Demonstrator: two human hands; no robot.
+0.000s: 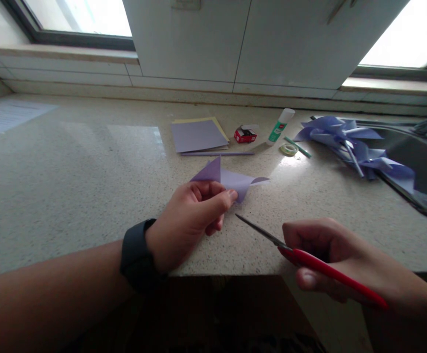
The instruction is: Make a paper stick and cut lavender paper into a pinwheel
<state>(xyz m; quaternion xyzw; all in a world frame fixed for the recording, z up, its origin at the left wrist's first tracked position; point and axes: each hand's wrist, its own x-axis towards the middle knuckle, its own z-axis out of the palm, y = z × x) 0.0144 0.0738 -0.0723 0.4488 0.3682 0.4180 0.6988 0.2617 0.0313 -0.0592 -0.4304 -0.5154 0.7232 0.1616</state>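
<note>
speckled countertop (69,186) | bright windows (84,14) | steel sink (415,162)

No text, brand or number can be read: the glue stick (279,127) and the small red box (245,134), both well beyond the left hand (191,215), carry markings too blurred to read.

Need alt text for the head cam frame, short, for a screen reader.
A person's left hand pinches a folded purple paper piece above a speckled countertop, while the right hand holds red-handled scissors with the blades pointing toward the paper. Behind lie a stack of paper sheets, a glue stick, a tape roll and purple pinwheels beside a sink.
</note>
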